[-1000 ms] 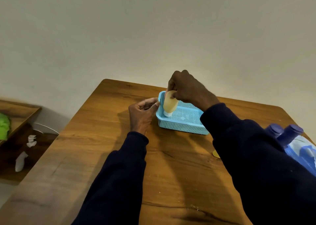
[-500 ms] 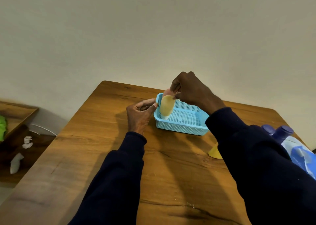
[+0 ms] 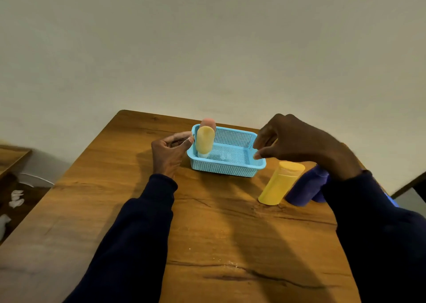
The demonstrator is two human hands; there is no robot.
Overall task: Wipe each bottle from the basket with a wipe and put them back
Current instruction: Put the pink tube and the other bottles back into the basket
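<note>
Right hand (image 3: 297, 139) hovers empty, fingers loosely curled, above the right end of the blue basket (image 3: 230, 168). Just below it, back toward the wrist, the yellow bottle (image 3: 280, 184) stands on the table (image 3: 207, 222), long axis roughly upright, with the purple bottles (image 3: 304, 191) under the wrist. It's this hand's pick, I'd say. Left hand (image 3: 169, 152) sits curled well across, by the basket's other end. Can't tell whether it holds a wipe. A pale bottle (image 3: 204, 142) stands inside, by its thumb.
</note>
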